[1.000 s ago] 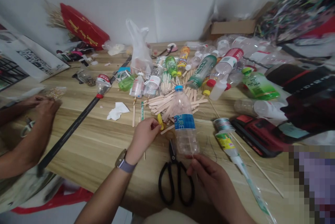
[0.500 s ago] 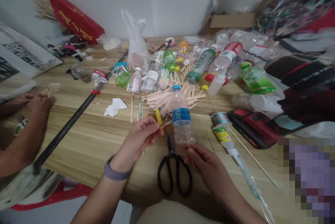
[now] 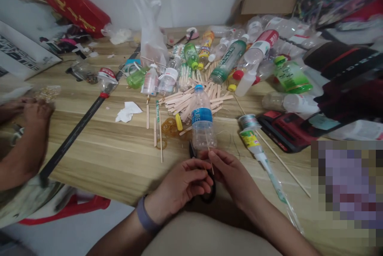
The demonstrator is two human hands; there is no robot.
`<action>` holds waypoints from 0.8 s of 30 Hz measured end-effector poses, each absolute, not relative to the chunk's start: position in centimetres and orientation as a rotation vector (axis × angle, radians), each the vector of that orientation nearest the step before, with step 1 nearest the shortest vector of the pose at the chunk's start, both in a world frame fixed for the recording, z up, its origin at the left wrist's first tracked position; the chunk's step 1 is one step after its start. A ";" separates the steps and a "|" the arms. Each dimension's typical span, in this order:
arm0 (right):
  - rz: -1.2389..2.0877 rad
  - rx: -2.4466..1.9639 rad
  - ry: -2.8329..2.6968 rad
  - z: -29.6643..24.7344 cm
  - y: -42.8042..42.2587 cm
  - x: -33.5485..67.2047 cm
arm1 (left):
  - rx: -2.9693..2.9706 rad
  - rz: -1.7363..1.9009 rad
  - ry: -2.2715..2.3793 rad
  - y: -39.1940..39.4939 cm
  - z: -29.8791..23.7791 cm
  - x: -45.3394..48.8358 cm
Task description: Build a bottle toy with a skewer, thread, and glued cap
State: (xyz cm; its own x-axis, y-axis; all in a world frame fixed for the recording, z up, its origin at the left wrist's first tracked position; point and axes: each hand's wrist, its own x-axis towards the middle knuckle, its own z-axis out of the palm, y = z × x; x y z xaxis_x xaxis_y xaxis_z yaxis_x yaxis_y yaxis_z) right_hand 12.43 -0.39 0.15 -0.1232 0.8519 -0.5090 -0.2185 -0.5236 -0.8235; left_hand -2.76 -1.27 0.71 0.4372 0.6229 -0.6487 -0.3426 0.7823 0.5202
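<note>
My right hand (image 3: 229, 166) pinches a thin wooden stick (image 3: 212, 167), which runs up against or into the lower part of a clear bottle (image 3: 205, 138) with a blue cap and blue label. I cannot tell whether the stick is inside it. Close beside the stick's lower end is my left hand (image 3: 191, 178), thumb and finger pressed together on something too small to make out. Black-handled scissors (image 3: 192, 150) lie below, mostly covered by both hands. Left of the bottle are amber rubber bands (image 3: 170, 128) and a yellow cap (image 3: 178, 122).
Flat wooden sticks (image 3: 182, 102) are heaped behind the bottle, with several plastic bottles (image 3: 230, 62) beyond. A red-and-black power tool (image 3: 284, 130) and a taped bottle-neck piece (image 3: 251, 140) lie right. At left are a black pole (image 3: 77, 132) and another person's hand (image 3: 37, 114).
My left hand has moved right, from beside the rubber bands to the stick's lower end at my right hand. The scissors are now largely covered. The view has shifted slightly.
</note>
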 end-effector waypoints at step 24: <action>1.710 -1.416 -1.190 0.2 -1.0 13.4 | 0.451 0.605 1.064 -1.8 0.6 -2.4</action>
